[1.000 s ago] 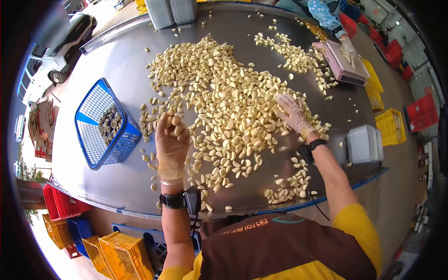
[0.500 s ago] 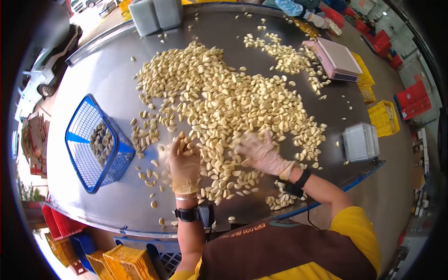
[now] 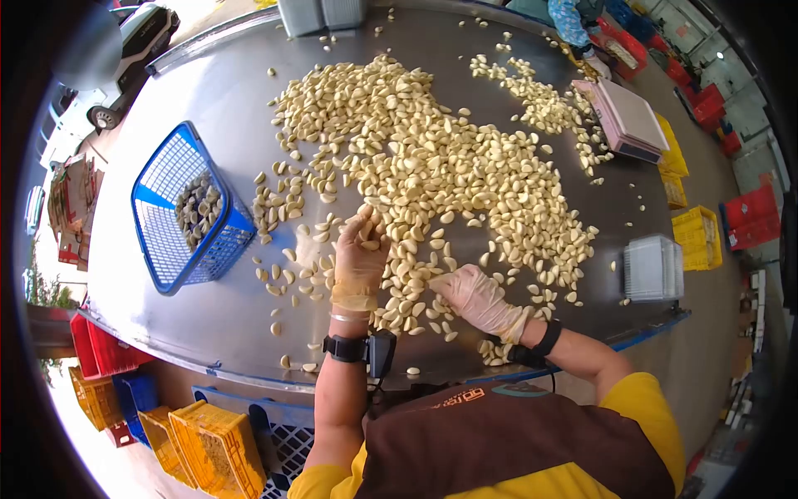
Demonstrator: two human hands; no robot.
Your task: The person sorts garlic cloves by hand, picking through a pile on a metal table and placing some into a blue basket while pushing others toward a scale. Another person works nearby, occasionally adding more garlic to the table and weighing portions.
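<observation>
A broad heap of peeled garlic cloves (image 3: pixel 416 158) spreads over the metal table (image 3: pixel 241 349). My left hand (image 3: pixel 359 270), in a thin translucent glove, curls at the near side of the heap with garlic cloves (image 3: pixel 370 234) between its fingers. To its right, my right hand (image 3: pixel 480 301), gloved alike, has its fingers drawn together, pointing left over the cloves. Whatever the right fingertips hold is hidden. Loose cloves lie around both hands. On the left stands a blue plastic basket (image 3: pixel 218 254), tilted in view, with some greyish cloves (image 3: pixel 199 208) seen through it.
A pink-sided scale (image 3: pixel 628 121) stands at the right, with clear plastic boxes (image 3: pixel 653 268) nearer the edge. Grey containers (image 3: pixel 320 12) sit at the far side. Yellow crates (image 3: pixel 218 449) are below the near edge. Another person's gloved hand (image 3: pixel 597 65) is at the far right.
The view has shifted, so the table appears further right. My right hand, spread over the cloves before, has drawn nearer to me and its fingers have closed. My left hand stays curled around cloves.
</observation>
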